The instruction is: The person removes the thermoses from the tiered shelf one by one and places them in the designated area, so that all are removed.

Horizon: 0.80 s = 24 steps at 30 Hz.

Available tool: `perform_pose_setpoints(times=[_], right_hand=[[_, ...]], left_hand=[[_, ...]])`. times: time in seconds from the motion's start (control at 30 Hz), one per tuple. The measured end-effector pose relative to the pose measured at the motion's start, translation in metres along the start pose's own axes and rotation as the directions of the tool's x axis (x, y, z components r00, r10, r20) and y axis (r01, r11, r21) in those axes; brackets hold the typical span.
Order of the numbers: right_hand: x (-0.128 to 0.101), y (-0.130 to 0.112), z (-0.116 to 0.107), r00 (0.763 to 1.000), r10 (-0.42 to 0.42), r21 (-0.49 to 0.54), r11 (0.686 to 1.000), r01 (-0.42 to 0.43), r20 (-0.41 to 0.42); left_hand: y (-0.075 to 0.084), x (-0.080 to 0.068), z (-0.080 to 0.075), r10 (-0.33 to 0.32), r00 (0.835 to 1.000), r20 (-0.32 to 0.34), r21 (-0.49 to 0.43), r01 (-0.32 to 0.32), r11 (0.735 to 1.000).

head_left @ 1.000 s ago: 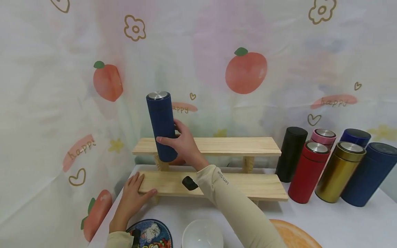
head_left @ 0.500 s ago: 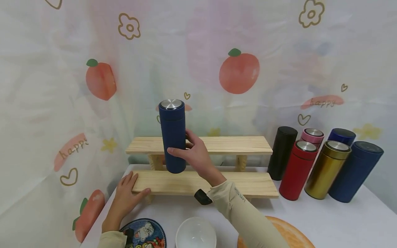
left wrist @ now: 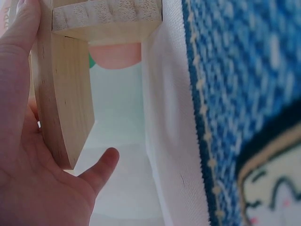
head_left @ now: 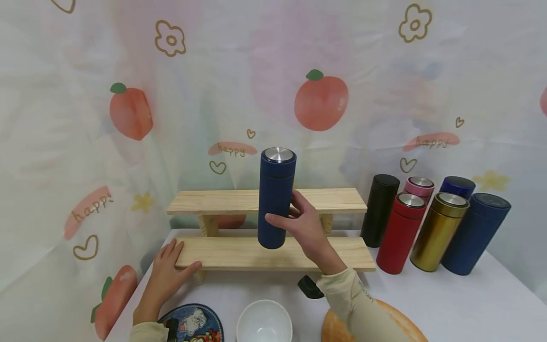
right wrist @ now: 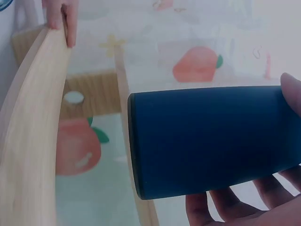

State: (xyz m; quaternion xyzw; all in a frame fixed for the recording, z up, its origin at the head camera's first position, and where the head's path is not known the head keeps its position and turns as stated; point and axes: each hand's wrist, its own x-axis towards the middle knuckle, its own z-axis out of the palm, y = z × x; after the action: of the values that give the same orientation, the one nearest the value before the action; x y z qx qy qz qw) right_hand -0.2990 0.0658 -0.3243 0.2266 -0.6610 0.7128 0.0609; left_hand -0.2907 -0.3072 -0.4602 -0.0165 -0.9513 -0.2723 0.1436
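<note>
My right hand (head_left: 301, 223) grips a dark blue flask (head_left: 275, 197) with a silver lid, upright and held just above the lower plank (head_left: 239, 254) of a two-step wooden shelf. In the right wrist view the blue flask (right wrist: 211, 141) lies across my fingers (right wrist: 244, 207), its base clear of the wood. My left hand (head_left: 168, 266) rests flat on the left end of the lower plank, thumb under its front edge. Up close, the left wrist view has my left hand (left wrist: 33, 155) against the plank end (left wrist: 66, 103). The upper plank (head_left: 222, 201) is bare.
Several flasks stand at the right: black (head_left: 379, 209), red (head_left: 399, 232), pink (head_left: 419, 186), gold (head_left: 437, 230) and two dark blue (head_left: 474, 232). A white bowl (head_left: 264, 322), a patterned blue plate (head_left: 194, 324) and an orange mat (head_left: 384, 323) lie near me. A fruit-print cloth (head_left: 107, 142) hangs behind.
My right hand has carried the blue flask rightward and down, from the upper plank's left end to the middle of the lower plank. The left hand stays on the plank.
</note>
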Motion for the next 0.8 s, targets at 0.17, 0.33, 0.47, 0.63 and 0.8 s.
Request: perform_pose_setpoints(times=[0.17,0.33,0.47,0.63,0.8], right_hand=[[-0.011,-0.002,-0.019,0.999,0.013,-0.041,0.999,-0.014,-0.03],[-0.021,-0.006,-0.035,0.999,0.023,-0.081,0.996,-0.027,-0.047],[-0.029,-0.007,-0.046,0.996,0.037,-0.122,0.992,-0.046,-0.075],[-0.04,-0.009,-0.061,0.992,0.055,-0.163,0.984,-0.072,-0.11],[-0.052,-0.011,-0.077,0.99,0.049,-0.202,0.976,-0.076,-0.135]], left_hand=[[0.001,-0.002,-0.002,-0.006,1.0,0.008,-0.007,0.006,1.0],[0.001,-0.003,-0.002,-0.018,1.0,0.022,0.006,0.018,1.0],[0.001,-0.003,-0.002,-0.012,1.0,0.021,0.009,0.012,1.0],[0.002,-0.003,-0.003,0.011,1.0,0.012,0.006,-0.011,1.0],[0.002,-0.002,-0.002,0.001,1.0,0.019,0.016,-0.001,1.0]])
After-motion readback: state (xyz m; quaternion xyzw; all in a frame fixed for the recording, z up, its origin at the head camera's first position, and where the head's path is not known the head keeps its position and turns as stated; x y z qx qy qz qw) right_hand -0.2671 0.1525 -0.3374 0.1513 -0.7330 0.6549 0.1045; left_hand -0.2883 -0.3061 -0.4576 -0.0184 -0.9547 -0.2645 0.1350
